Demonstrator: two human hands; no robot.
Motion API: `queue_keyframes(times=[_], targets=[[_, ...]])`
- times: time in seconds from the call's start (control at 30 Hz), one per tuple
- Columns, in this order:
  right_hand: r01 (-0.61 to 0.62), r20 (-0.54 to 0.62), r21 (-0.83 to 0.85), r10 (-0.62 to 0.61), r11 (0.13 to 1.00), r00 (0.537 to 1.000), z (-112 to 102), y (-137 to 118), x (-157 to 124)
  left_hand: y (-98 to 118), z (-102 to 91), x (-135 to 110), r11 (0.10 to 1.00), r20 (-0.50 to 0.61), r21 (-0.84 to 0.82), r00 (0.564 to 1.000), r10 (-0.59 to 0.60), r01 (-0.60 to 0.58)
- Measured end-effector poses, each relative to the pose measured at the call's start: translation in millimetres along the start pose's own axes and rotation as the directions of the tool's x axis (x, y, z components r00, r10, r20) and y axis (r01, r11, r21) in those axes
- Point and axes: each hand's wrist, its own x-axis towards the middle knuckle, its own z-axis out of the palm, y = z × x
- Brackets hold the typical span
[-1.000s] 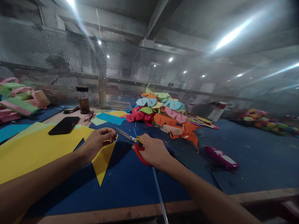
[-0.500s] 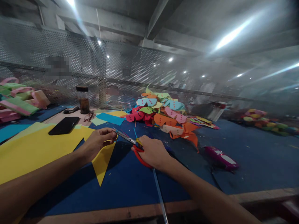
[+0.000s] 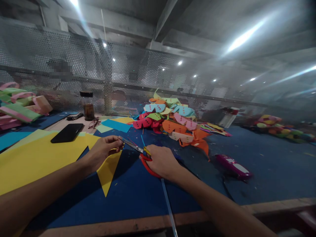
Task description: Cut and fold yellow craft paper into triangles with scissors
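Note:
My left hand (image 3: 102,150) pinches the top edge of a yellow paper triangle (image 3: 108,172) that hangs point-down over the blue table top (image 3: 138,197). My right hand (image 3: 160,161) grips red-handled scissors (image 3: 139,153); their metal blades point left, and the tips reach the paper right by my left fingers. A large yellow sheet (image 3: 37,158) lies under my left forearm.
A black phone (image 3: 67,132) rests on the yellow sheet. A heap of coloured paper cut-outs (image 3: 172,123) lies behind my hands. A purple tool (image 3: 233,166) lies at right. A dark jar (image 3: 88,106), eyeglasses (image 3: 93,122) and pink-green paper bags (image 3: 22,107) stand at the back left before a perforated metal screen.
The scissors' blades have slid left toward my left fingers and the yellow triangle; my right hand has shifted slightly with them. My left hand has held still.

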Motion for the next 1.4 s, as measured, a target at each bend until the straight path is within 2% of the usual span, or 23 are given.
queue_keyframes(times=[0.5, 0.9, 1.23, 1.4], targets=[[0.000, -0.016, -0.030, 0.000, 1.000, 1.000, 1.7, 2.1, 1.4, 0.2, 1.3, 1.1, 1.000, -0.021, 0.012, 1.000, 0.003, -0.003], [-0.027, 0.018, -0.038, 0.027, 0.999, 0.999, -2.5, 0.0, 1.5, -4.2, -4.8, 5.5, 1.000, 0.016, 0.002, 1.000, 0.007, -0.007], [-0.014, -0.022, -0.038, 0.013, 0.999, 1.000, 0.7, 3.2, 1.2, -2.9, -3.9, 2.5, 0.999, -0.007, 0.034, 1.000, 0.025, -0.024], [-0.004, -0.084, -0.051, 0.000, 0.999, 0.996, 5.0, 3.2, 1.6, -1.9, -4.4, 2.7, 1.000, -0.020, 0.025, 1.000, 0.011, -0.011]])
